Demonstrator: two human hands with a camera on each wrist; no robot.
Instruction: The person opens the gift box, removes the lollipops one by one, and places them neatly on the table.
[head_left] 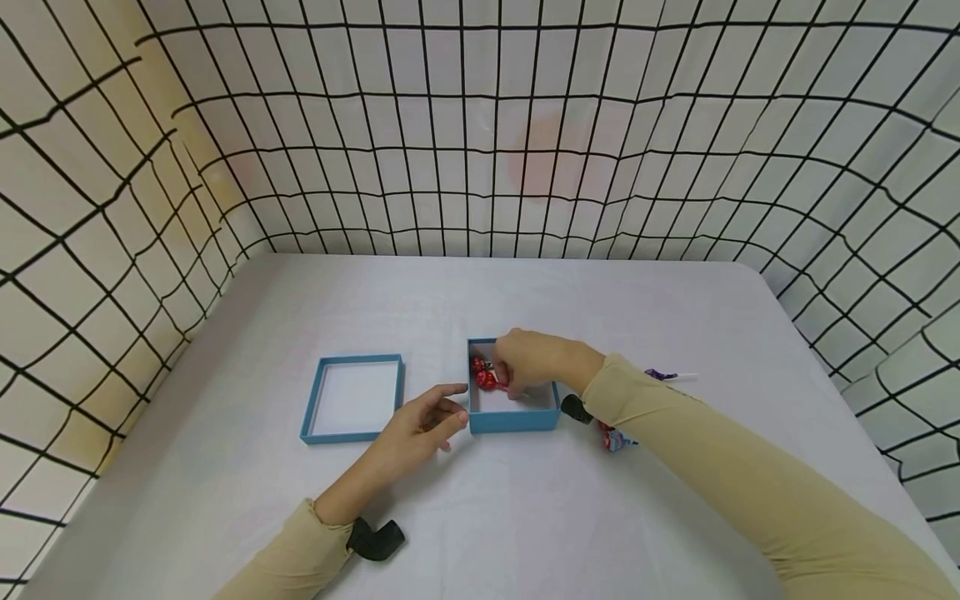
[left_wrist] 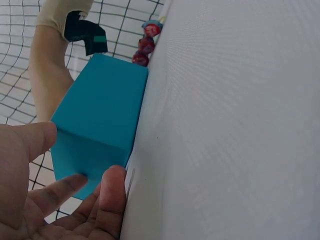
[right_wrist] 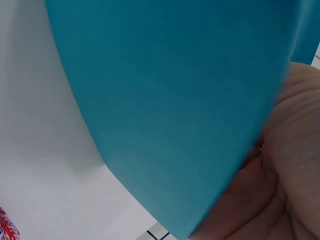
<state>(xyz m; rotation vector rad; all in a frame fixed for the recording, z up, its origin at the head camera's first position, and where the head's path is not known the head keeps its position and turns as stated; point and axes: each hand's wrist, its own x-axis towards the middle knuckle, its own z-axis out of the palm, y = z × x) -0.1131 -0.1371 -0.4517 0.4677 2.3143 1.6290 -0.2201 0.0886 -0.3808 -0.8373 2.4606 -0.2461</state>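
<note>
An open blue box with a white inside stands on the table. Red-wrapped lollipops lie in its left part. My right hand reaches down into the box, fingers bent at the pink-red end of a lollipop, which it seems to pinch; the fingertips are partly hidden. The right wrist view shows mostly the box's blue outer wall, with the palm beyond it. My left hand is at the box's left side. In the left wrist view, its spread fingers touch or nearly touch the blue wall.
The blue-rimmed lid lies inside up to the left. Right of the box, partly under my right forearm, are a red and blue wrapped lollipop and a purple one with a white stick. Black netting surrounds the white table.
</note>
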